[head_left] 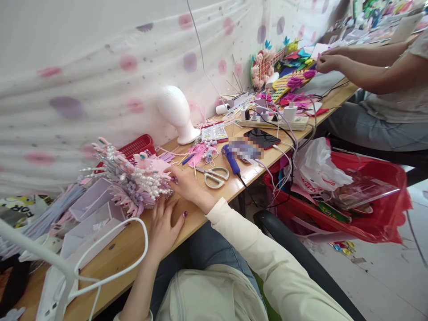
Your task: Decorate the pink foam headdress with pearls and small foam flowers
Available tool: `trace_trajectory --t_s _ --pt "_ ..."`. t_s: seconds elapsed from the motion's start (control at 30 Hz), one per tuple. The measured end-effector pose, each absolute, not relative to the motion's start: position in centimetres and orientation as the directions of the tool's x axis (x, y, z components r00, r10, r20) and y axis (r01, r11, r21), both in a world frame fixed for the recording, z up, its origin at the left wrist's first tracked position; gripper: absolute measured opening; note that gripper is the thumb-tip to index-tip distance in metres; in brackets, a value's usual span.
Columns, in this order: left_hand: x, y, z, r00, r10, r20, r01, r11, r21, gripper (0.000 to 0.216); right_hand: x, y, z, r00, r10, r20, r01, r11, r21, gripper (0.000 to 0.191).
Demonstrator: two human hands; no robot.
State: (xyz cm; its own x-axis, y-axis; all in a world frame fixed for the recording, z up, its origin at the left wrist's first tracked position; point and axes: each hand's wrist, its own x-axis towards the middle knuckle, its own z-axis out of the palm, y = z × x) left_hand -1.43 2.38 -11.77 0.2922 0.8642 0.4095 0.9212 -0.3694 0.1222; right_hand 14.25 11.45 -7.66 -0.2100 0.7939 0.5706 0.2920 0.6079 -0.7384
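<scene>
A pink and lilac beaded headdress (133, 174), thick with white pearl sprays and petals, stands on the wooden table in front of me. At its right side, my right hand (189, 183) has its fingers curled on the pink edge; part of the grip is hidden. My left hand (166, 226) lies with fingers spread at the lower front of the headdress, fingertips against its base and thumb apart. Scissors with pale handles (216, 177) lie right of my right hand, close to a purple glue gun (230, 159). Pink trimmings (202, 154) are behind the scissors.
A white foam head (175, 113) stands near the wall by a red basket (137, 149). Lilac boxes (92, 198) and a white lamp arm (67, 272) are at left. Cables run from a power strip (274, 122). A co-worker's hands (329, 60) and a red bin (391, 196) are at right.
</scene>
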Motion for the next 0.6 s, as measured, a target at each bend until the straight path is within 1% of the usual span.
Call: trace_trajectory --t_s 0.17,0.3,0.37,0.5,0.6 --pt "-1.49 2.39 -11.81 0.304 0.859 0.412 0.919 -0.379 0.112 0.046 14.71 10.75 -7.59 -0.1 0.818 0.567 0.251 0.572 -0.781 0.031" --pt "-1.51 2.39 -11.9 0.3 0.862 0.41 0.922 -0.372 0.109 0.044 14.91 10.81 -7.62 -0.138 0.815 0.562 0.255 0.578 -0.775 0.031" --pt "-1.5 2.39 -11.91 0.3 0.86 0.414 0.92 -0.375 0.111 0.043 14.82 10.96 -7.72 -0.158 0.82 0.55 0.267 0.572 -0.775 0.028" --pt "-1.45 2.35 -11.8 0.296 0.856 0.424 0.917 -0.379 0.125 0.041 14.54 11.09 -7.94 -0.18 0.808 0.561 0.226 0.589 -0.776 0.019" --pt "-1.4 2.27 -11.73 0.285 0.863 0.418 0.918 -0.371 0.139 0.042 14.63 10.86 -7.8 -0.155 0.819 0.553 0.206 0.574 -0.793 0.019"
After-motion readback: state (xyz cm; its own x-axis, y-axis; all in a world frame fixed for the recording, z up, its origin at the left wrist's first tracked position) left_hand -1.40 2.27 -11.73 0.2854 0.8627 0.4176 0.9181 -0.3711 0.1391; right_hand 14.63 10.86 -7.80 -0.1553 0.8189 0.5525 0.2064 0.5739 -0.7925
